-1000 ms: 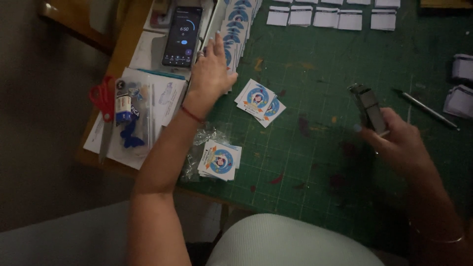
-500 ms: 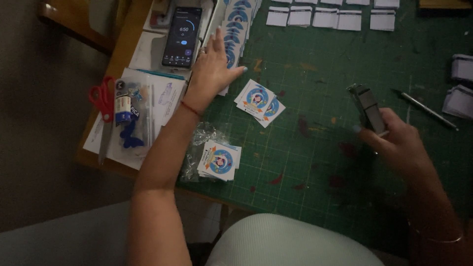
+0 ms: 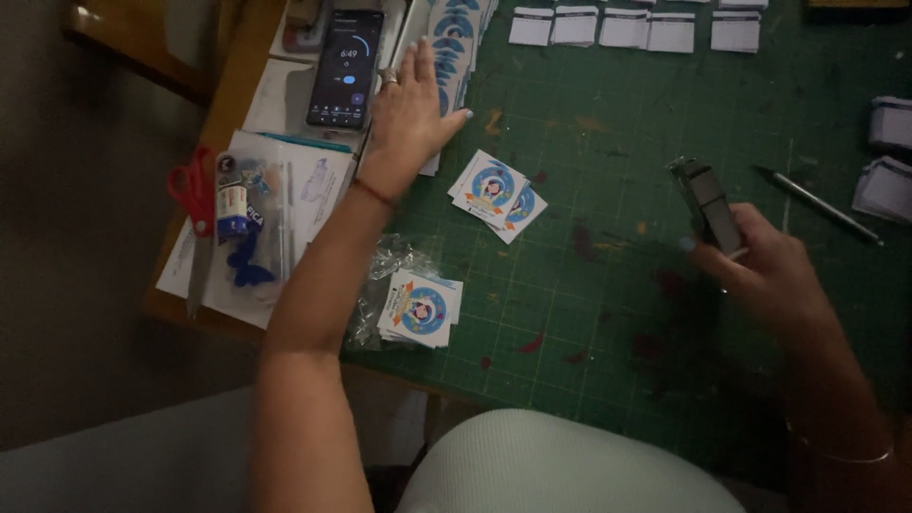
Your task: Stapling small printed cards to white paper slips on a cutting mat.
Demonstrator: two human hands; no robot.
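Little has shifted in the last second: the left hand (image 3: 410,114) stays flat and open on a row of stickers (image 3: 454,43), fingers spread, while the right hand (image 3: 765,275) keeps its closed grip on a dark stapler (image 3: 708,201) held just above the green mat (image 3: 608,313).

Nearest the person, a pale rounded shape fills the bottom edge, too dim to identify. Just beyond, at the mat's near left corner, a square stack of cards (image 3: 423,309) with a blue circular emblem lies on crinkled clear wrap (image 3: 380,275). Between the two hands sits a fanned pair of the same cards (image 3: 496,190), tilted.

Left of the mat, red scissors (image 3: 195,214) and a clear packet (image 3: 249,228) holding blue pieces rest on white papers (image 3: 313,180). Farther back a phone (image 3: 346,66) lies face up, its screen lit, just beside the left hand.

Right of the stapler, a pen (image 3: 817,204) lies diagonally. Small white stacks (image 3: 888,157) are cut off at the right edge, and a row of white slips (image 3: 627,27) lines the far edge, partly cropped. Low light hides the mat's right corner.
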